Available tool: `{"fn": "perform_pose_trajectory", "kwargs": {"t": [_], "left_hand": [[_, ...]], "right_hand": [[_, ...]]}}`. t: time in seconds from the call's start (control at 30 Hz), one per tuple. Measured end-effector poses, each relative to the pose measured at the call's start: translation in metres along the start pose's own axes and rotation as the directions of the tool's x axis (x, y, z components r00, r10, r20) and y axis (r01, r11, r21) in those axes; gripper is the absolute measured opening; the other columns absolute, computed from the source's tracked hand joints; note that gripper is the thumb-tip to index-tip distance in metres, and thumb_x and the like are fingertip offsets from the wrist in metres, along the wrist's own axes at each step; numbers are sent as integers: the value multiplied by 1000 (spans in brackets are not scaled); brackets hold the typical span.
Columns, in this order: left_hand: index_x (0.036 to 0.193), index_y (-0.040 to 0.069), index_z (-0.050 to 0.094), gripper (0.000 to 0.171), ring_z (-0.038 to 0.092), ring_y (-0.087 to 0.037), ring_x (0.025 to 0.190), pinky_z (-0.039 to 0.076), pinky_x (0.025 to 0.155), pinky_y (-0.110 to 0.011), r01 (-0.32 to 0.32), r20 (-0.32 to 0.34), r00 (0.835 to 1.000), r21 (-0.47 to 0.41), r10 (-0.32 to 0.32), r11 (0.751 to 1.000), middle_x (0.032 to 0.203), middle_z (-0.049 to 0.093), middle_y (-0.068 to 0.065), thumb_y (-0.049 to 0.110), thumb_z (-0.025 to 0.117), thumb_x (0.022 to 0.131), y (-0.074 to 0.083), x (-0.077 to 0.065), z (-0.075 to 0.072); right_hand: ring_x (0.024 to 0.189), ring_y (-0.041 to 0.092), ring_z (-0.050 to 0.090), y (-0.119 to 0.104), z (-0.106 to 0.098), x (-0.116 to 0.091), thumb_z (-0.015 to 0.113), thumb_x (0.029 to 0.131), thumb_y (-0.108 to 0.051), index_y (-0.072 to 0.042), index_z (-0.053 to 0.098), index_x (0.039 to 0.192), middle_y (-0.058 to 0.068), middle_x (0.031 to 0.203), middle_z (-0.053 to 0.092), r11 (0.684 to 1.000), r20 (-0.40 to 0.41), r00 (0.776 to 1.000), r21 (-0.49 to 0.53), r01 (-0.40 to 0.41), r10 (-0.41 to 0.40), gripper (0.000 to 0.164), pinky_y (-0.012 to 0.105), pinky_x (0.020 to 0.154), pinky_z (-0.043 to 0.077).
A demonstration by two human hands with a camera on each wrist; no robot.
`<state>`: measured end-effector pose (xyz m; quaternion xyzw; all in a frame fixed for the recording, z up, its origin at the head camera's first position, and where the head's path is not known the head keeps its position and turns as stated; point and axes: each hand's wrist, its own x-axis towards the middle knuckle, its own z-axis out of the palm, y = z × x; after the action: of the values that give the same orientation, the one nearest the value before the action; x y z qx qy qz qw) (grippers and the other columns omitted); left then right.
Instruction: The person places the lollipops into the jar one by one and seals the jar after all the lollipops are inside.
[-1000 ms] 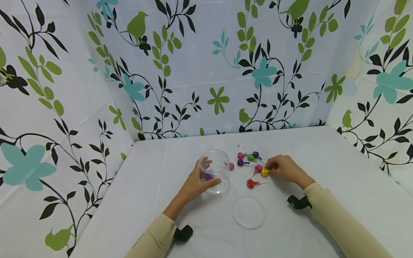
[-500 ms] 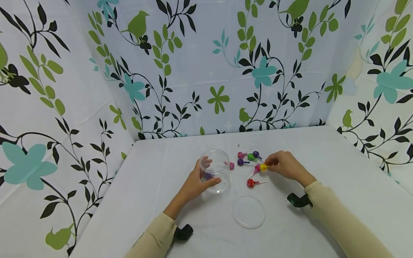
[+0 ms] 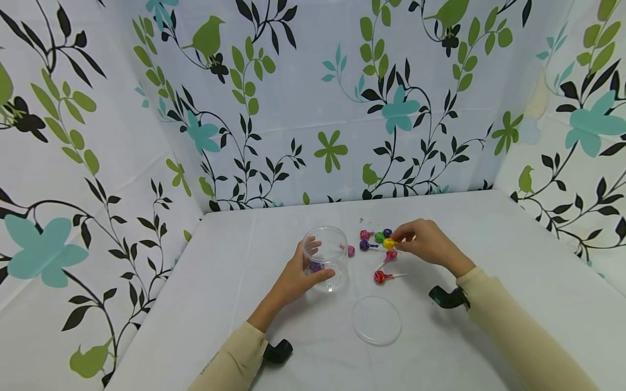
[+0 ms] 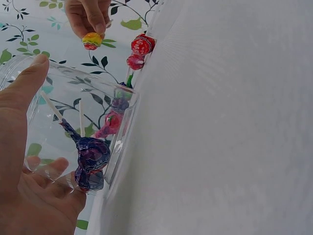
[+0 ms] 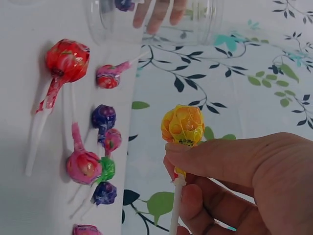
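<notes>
The right hand (image 3: 426, 242) pinches the yellow lollipop (image 5: 182, 123) just below its head — likely light, stick stiff, best held there; at nine o'clock, the left hand (image 3: 299, 276) curls round the clear jar (image 3: 326, 252).

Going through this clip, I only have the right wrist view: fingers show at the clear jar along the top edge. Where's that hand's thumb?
Observer: In the head view, the left hand lays its thumb across the near side of the clear jar.
Operator: Any lid around?
Observer: What looks like a clear round lid lies nearer the person than the jar.
Operator: Do any lollipop sticks show inside the jar?
Observer: Yes, the left wrist view shows two white sticks above the purple wrappers.
</notes>
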<state>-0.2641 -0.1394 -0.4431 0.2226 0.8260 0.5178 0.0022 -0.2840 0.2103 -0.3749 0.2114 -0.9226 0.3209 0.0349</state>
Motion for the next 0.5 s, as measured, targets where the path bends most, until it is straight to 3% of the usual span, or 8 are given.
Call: {"fn": "perform_pose_trajectory", "kwargs": {"t": [0.13,0.37,0.5], "left_hand": [[163,13,21,104,48,-35,140,39,113,-52,5,0,1000,-5,-5,1000,161,42,-5,46,84,88,-1,0,0],[162,18,24,100,50,-34,139,39,113,-52,0,-8,1000,6,0,1000,160,43,-6,47,84,87,-2,0,1],[163,14,23,102,50,-34,139,40,113,-52,3,-7,1000,5,-3,1000,160,43,-5,46,84,87,-2,1,1]], "right_hand": [[87,24,59,-5,-1,2,78,93,-5,-3,80,109,3,97,73,1000,-2,1000,5,14,-14,17,34,70,54],[86,24,58,-13,-3,6,78,93,-5,-3,79,108,4,100,74,1000,-16,999,1,30,-30,15,34,69,54],[86,24,57,-18,-2,7,76,94,-5,-3,79,108,4,99,72,999,-27,999,5,36,-36,15,34,69,52]]}}
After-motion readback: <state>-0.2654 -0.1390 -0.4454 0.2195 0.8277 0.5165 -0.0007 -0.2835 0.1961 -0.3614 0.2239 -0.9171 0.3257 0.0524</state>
